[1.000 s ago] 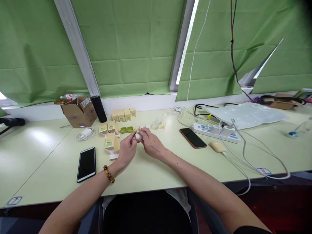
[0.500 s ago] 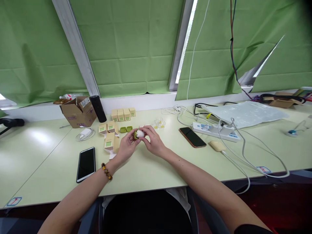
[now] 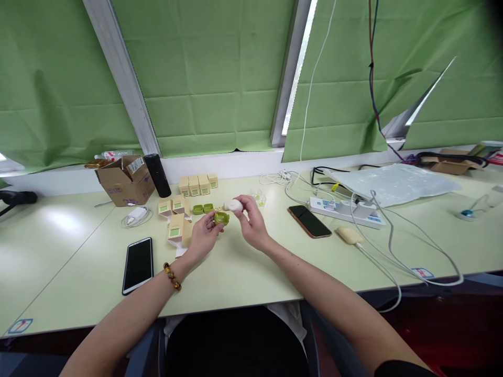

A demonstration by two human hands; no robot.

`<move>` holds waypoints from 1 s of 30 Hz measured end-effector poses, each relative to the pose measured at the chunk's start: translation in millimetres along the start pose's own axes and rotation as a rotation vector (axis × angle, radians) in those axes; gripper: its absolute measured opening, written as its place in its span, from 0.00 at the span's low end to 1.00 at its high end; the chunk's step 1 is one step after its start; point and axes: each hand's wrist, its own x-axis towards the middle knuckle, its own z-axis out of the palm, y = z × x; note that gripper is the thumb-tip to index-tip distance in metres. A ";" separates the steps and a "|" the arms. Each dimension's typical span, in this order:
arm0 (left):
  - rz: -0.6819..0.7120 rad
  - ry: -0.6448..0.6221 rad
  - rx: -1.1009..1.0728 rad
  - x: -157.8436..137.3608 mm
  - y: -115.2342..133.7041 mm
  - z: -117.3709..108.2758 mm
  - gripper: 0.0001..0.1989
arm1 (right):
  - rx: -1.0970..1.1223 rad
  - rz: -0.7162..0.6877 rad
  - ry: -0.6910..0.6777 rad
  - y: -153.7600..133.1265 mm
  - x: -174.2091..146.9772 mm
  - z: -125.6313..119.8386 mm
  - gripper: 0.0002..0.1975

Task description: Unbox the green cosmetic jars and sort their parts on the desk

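Note:
My left hand pinches a small olive-green case, its hollow inside facing up. Just right of it, my right hand holds a small white rounded piece between thumb and fingers, apart from the case. What exactly the white piece is, I cannot make out. Beyond the left hand lies an open green case with two halves. Small cardboard boxes with green labels stand left of my left hand. Behind my right hand is a clear plastic holder with yellow bits, partly covered.
Small boxes stand in a row at the back. On the left are a phone, a coiled charger, a carton and a black cylinder. To the right lie another phone, a power strip and white cables.
The white piece has come out of the green case and moved up and right in my right hand. The case, in my left hand, now shows its hollow inside.

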 end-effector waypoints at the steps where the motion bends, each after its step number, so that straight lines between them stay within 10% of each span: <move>1: -0.009 0.012 -0.008 0.8 -0.8 -0.4 0.22 | 0.094 0.068 0.032 0.8 2.9 -1.6 0.16; 11: 0.026 0.027 0.001 -0.5 -3.1 -0.2 0.26 | 0.834 0.482 -0.051 8.3 16.3 -10.2 0.18; 30: 0.000 0.073 0.063 0.7 0.6 -2.7 0.27 | 1.126 0.839 0.094 -3.6 23.9 -19.3 0.09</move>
